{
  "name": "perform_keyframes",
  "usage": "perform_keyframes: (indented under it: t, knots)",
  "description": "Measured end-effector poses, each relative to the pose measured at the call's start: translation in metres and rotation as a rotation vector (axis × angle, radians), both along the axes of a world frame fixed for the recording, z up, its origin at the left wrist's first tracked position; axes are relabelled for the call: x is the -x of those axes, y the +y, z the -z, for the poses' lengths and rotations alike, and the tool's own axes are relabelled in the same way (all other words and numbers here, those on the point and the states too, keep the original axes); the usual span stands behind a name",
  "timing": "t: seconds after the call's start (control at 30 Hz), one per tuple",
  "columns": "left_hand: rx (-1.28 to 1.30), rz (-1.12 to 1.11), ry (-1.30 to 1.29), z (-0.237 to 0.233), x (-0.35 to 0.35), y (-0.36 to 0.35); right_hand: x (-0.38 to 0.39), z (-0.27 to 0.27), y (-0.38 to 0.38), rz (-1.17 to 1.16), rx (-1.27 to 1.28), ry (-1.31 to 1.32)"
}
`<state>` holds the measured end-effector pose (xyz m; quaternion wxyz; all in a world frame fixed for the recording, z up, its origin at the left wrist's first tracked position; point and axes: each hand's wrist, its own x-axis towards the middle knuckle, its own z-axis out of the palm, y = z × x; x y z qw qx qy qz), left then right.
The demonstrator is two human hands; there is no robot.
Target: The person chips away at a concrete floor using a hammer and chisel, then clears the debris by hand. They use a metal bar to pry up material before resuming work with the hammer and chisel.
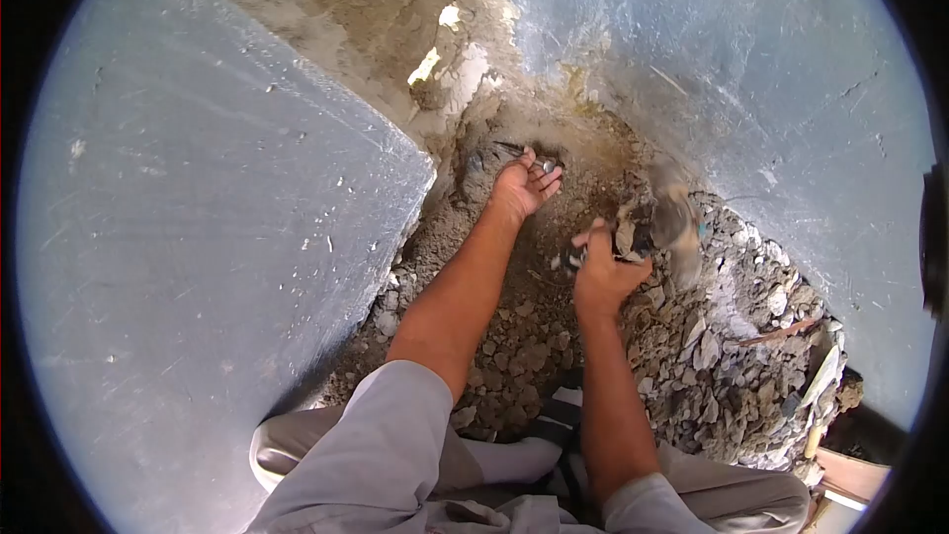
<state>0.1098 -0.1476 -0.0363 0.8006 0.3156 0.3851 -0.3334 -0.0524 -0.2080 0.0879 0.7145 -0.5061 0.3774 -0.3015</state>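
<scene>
Chisel (509, 150) is at centre frame, tip in the dirt corner beside the concrete slab (198, 237). Your left hand (527, 186) wraps it, likely to steady it. Your right hand (603, 272) fists a hammer (672, 222), its head blurred, above the rubble (732, 366) at lower right.

A grey concrete block (198, 237) flanks broken rubble (732, 376) below a plastered wall (791, 89).

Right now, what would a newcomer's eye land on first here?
Two bare arms reach into a dirt-filled corner. The left hand is closed on a dark metal tool at the foot of the wall, and the right hand beside it grips a blurred tool. A big grey concrete slab fills the left side, and broken rubble is heaped at lower right.
</scene>
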Motion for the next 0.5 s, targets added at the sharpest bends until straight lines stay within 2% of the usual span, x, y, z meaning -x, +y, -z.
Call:
perform_keyframes:
  t: [0.03, 0.07, 0.1, 0.13, 0.17, 0.2, 0.3, 0.33, 0.43, 0.47, 0.5]
  knots:
    - [-0.005, 0.005, 0.007, 0.003, 0.0, 0.0, -0.007, 0.004, 0.003, 0.115, -0.012, 0.009]
    - [-0.006, 0.006, 0.01, 0.004, -0.001, 0.0, -0.012, 0.024, 0.005, 0.033, 0.065, 0.017]
    - [-0.008, 0.008, 0.01, 0.007, -0.004, -0.001, -0.017, 0.042, 0.001, -0.17, -0.04, 0.127]
    - [0.032, -0.005, -0.048, 0.041, -0.009, -0.002, -0.019, 0.058, -0.007, -0.37, -0.146, 0.237]
    - [-0.003, 0.026, -0.038, 0.041, -0.004, -0.005, -0.021, 0.065, -0.014, -0.57, -0.253, 0.342]
    - [-0.039, 0.053, -0.03, 0.041, 0.004, -0.005, -0.02, 0.061, -0.02, -0.55, -0.218, 0.39]
    - [-0.058, 0.095, -0.004, 0.036, 0.01, -0.001, 0.003, 0.015, -0.016, -0.448, -0.137, 0.257]
    - [-0.045, 0.089, -0.001, 0.035, 0.009, 0.001, 0.009, 0.012, -0.013, -0.341, -0.112, 0.091]
    - [-0.06, 0.112, -0.034, 0.024, 0.004, 0.007, 0.004, 0.012, -0.003, -0.11, 0.069, 0.061]
    - [-0.051, 0.12, -0.027, 0.027, -0.002, 0.008, -0.004, 0.032, 0.005, 0.012, 0.051, 0.064]
    - [-0.038, 0.126, -0.023, 0.028, -0.007, 0.007, -0.012, 0.038, 0.001, -0.187, -0.086, 0.163]
